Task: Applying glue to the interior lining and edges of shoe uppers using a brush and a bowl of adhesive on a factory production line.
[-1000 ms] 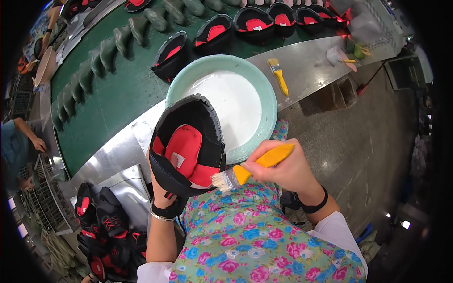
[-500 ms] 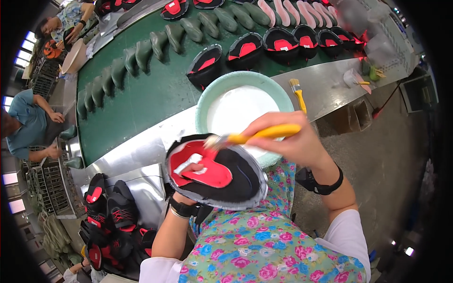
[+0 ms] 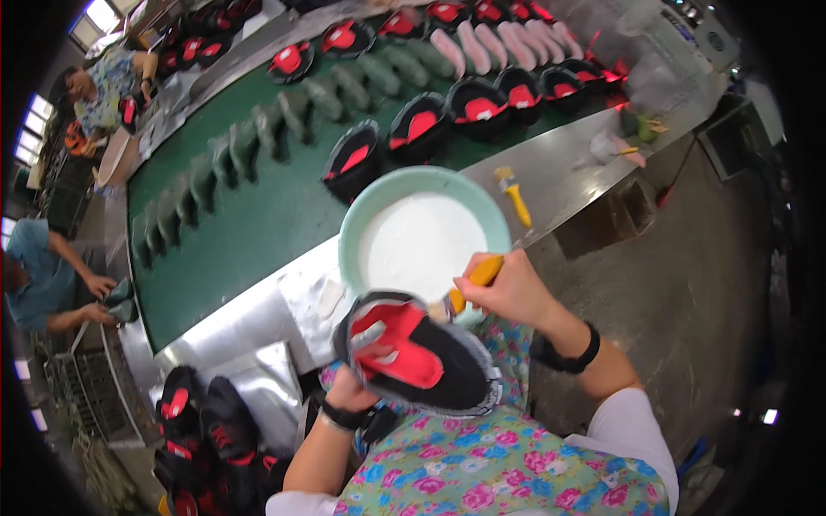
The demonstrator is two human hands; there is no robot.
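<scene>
My left hand [image 3: 351, 391] is closed around a black shoe upper [image 3: 456, 370] with a red lining, tilted with its inside showing; some of its fingers are hidden inside or behind it. In my right hand [image 3: 520, 292] is a paintbrush with a yellow handle [image 3: 487, 270]. Its bristles are at the upper's right edge, over the near rim of the basin; whether they touch the upper I cannot tell. The pale green basin [image 3: 349, 245] holds white liquid and stands just beyond both hands.
A second yellow paintbrush [image 3: 516, 199] lies right of the basin. Rows of green shoe lasts [image 3: 244, 150], pink pieces [image 3: 471, 47] and black-red uppers [image 3: 351, 163] line the green conveyor belt [image 3: 232, 241]. Finished-looking shoes [image 3: 228, 417] are piled lower left. A co-worker [image 3: 43, 275] handles lasts at far left.
The brush has moved off the red lining toward the upper's right edge and the basin rim. The upper has tilted and shifted slightly right. The co-worker at left now touches lasts.
</scene>
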